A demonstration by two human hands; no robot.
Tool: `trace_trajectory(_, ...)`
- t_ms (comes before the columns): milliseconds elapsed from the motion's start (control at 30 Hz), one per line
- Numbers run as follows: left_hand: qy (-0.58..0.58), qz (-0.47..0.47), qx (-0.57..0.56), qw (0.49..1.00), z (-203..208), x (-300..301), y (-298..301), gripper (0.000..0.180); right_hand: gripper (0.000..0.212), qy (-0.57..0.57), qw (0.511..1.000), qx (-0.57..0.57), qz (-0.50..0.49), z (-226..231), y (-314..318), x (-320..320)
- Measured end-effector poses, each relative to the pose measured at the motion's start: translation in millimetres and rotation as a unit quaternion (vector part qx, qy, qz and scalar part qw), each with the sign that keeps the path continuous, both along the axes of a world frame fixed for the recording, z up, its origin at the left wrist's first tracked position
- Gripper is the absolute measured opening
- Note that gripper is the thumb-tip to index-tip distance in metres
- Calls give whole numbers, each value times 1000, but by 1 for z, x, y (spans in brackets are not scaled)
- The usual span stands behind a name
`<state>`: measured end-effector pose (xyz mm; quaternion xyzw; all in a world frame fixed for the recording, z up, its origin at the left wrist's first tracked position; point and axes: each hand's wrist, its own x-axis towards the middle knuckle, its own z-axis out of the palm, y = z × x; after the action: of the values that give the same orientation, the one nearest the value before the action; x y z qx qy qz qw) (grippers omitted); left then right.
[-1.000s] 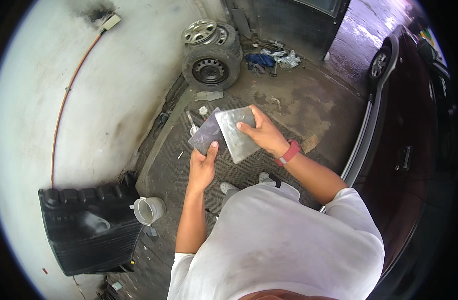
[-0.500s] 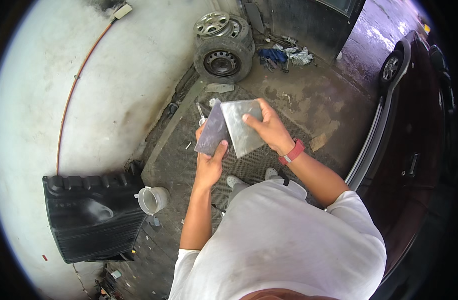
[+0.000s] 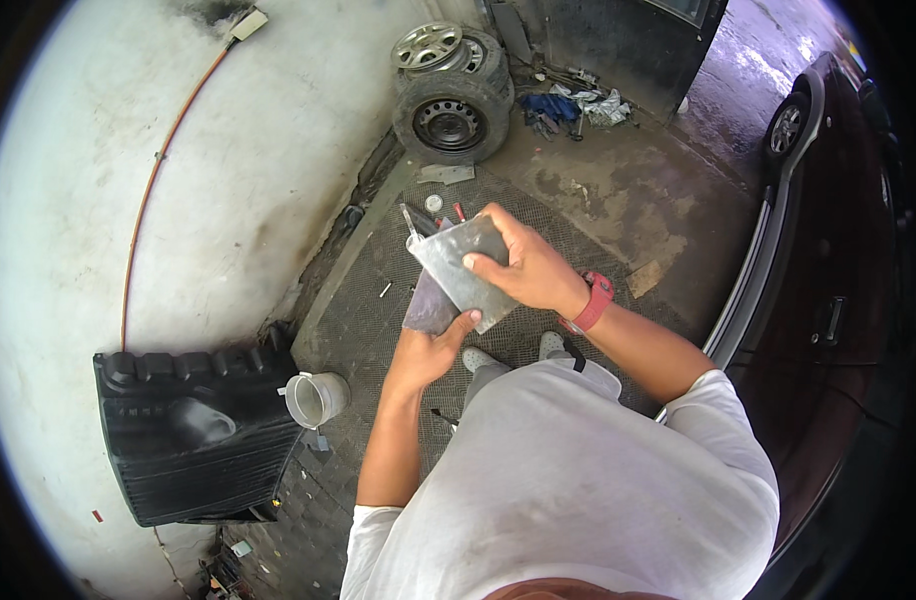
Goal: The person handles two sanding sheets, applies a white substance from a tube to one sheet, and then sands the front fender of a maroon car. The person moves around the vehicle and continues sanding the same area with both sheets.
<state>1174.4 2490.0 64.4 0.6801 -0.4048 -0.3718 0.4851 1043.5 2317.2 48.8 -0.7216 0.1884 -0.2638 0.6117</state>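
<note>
My right hand (image 3: pixel 540 268) grips a flat silver-grey plate (image 3: pixel 456 248), thumb on top and fingers wrapped round its far edge. Below it, my left hand (image 3: pixel 425 350) holds a flat purple-grey plate (image 3: pixel 428 306). The grey plate overlaps the purple one and hides much of it. My left thumb lies by the near edge of the grey plate; whether it presses on it I cannot tell. Most of the left fingers are out of sight under the plates.
Left of me stand a whitish bucket (image 3: pixel 319 400) and a black ribbed plastic panel (image 3: pixel 193 430) against the wall. Tyres with rims (image 3: pixel 451 122) are stacked ahead, near a heap of rags (image 3: pixel 578 108). A dark red car (image 3: pixel 793 350) stands along the right.
The grey plate has moved left and over the purple plate, which it now largely covers. Before, the two were side by side with their edges close together.
</note>
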Motion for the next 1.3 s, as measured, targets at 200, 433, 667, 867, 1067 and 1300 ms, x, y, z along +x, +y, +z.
trace_trajectory(200,130,6,152,980,-5,11,24,59,35,-98,983,67,-139,-20,-29,13)
trace_trajectory(433,114,-38,8,993,-5,12,28,78,36,-113,949,252,-150,-22,-25,20)
trace_trajectory(667,90,-51,52,993,1,13,34,76,41,-61,982,159,-76,-7,-24,15)
trace_trajectory(867,96,2,81,992,-6,9,41,60,30,-39,996,68,-41,-1,-21,10)
trace_trajectory(1067,121,23,79,989,-8,10,37,62,40,-4,999,37,29,-15,-12,5)
trace_trajectory(1300,114,-2,140,984,1,12,29,61,50,-32,999,-16,16,-28,-6,11)
